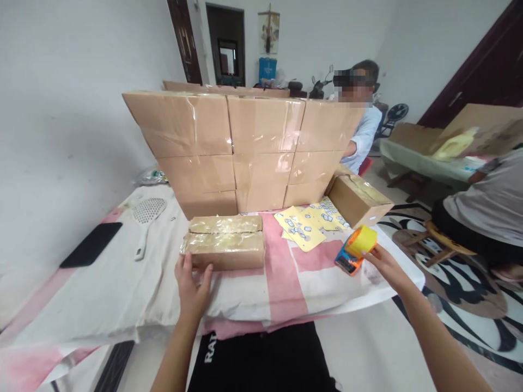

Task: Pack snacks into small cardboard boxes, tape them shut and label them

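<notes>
A taped cardboard box (229, 256) lies on the cloth-covered table in front of me. My left hand (192, 280) rests against its near left corner, fingers spread, not wrapped round it. On the right, my right hand (378, 258) touches a tape dispenser (347, 257) with a blue and orange body and a yellow roll of tape (363, 239). The fingers of that hand are closed at the roll's edge, and the dispenser sits on or just over the table. Yellow printed sheets (304, 228) lie between the box and the dispenser.
A wall of stacked cardboard boxes (261, 158) stands along the table's back. Another taped box (359, 197) is at the right. A white slotted skimmer (146, 218) and a black flat item (92, 244) lie left. One person (365, 125) sits behind the stack, another (478, 201) at right.
</notes>
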Demonstrator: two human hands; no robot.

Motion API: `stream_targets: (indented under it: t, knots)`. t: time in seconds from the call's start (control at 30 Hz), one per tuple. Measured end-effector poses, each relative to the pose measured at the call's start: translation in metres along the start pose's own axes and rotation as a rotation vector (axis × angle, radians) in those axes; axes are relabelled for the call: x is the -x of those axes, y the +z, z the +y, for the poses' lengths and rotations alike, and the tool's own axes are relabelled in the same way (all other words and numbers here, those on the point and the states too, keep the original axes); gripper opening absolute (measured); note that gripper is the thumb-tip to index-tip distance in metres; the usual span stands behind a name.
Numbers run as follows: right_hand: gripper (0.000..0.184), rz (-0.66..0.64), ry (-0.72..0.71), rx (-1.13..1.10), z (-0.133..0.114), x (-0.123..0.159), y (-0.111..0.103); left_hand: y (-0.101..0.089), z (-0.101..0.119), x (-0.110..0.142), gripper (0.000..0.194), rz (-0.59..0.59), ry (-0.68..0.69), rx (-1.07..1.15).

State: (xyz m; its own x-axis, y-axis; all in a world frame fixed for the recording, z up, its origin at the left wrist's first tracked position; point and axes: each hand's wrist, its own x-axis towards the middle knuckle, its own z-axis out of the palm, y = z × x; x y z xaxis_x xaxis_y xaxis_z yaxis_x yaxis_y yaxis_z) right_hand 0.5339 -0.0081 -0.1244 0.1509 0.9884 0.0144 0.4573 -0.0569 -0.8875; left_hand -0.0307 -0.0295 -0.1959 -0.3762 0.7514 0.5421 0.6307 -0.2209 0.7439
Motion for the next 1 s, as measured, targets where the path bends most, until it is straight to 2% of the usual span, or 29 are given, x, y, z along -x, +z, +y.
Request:
stream_targets:
  t: [0.03, 0.07, 0.17, 0.2, 0.23, 0.27, 0.33, 0.37, 0.47, 0.53, 0.6, 0.67, 0.77, 0.83, 0.93, 0.97, 1.0]
  knots:
    - [0.057, 0.015, -0.012, 0.106, 0.000, 0.006, -0.005, 0.001, -0.002, 0.001, 0.074, 0.010, -0.011, 0.006]
    - [0.054, 0.092, -0.013, 0.239, -0.002, 0.012, -0.010, 0.002, -0.005, 0.002, 0.073, 0.020, -0.018, 0.015]
    - [0.042, 0.513, -0.028, 0.591, -0.026, 0.025, -0.005, 0.002, -0.012, 0.003, 0.072, 0.033, -0.044, 0.075]
    - [0.038, 0.585, -0.061, 0.634, -0.040, 0.025, 0.004, 0.001, -0.014, 0.003, 0.072, 0.035, -0.046, 0.099]
    - [0.033, 0.551, -0.110, 0.629, -0.056, 0.021, 0.018, 0.001, -0.014, 0.003, 0.072, 0.040, -0.041, 0.119]
    - [0.031, 0.396, -0.129, 0.601, -0.071, 0.013, 0.036, 0.001, -0.014, 0.003, 0.072, 0.045, -0.034, 0.132]
    - [0.032, 0.082, -0.040, 0.670, -0.098, -0.014, 0.077, 0.001, -0.013, 0.003, 0.072, 0.058, -0.028, 0.143]
    - [0.033, -0.001, 0.066, 0.754, -0.106, -0.032, 0.098, 0.002, -0.012, 0.003, 0.072, 0.064, -0.029, 0.145]
    - [0.033, -0.054, 0.211, 0.823, -0.113, -0.082, 0.144, 0.003, -0.009, 0.003, 0.072, 0.086, -0.041, 0.144]
    - [0.024, -0.060, 0.249, 0.815, -0.106, -0.102, 0.158, 0.003, -0.007, 0.004, 0.072, 0.094, -0.045, 0.136]
    - [0.012, -0.046, 0.247, 0.788, -0.097, -0.110, 0.163, 0.001, -0.004, 0.005, 0.073, 0.077, -0.053, 0.135]
    - [0.006, -0.008, 0.211, 0.743, -0.090, -0.107, 0.161, 0.000, -0.002, 0.005, 0.074, 0.055, -0.065, 0.138]
    - [0.010, 0.044, 0.127, 0.628, -0.091, -0.091, 0.154, -0.001, 0.002, 0.004, 0.074, 0.046, -0.062, 0.136]
    - [0.013, 0.042, 0.075, 0.541, -0.100, -0.073, 0.152, -0.002, 0.012, 0.005, 0.072, 0.132, -0.008, 0.085]
    - [0.019, -0.099, -0.054, 0.299, -0.127, -0.027, 0.158, -0.004, 0.048, 0.011, 0.059, 0.419, 0.191, 0.024]
    - [0.020, -0.186, -0.118, 0.154, -0.139, -0.008, 0.162, -0.005, 0.066, 0.013, 0.050, 0.447, 0.261, 0.062]
    - [0.022, -0.288, -0.174, 0.014, -0.152, 0.011, 0.166, -0.006, 0.086, 0.015, 0.040, 0.379, 0.309, 0.143]
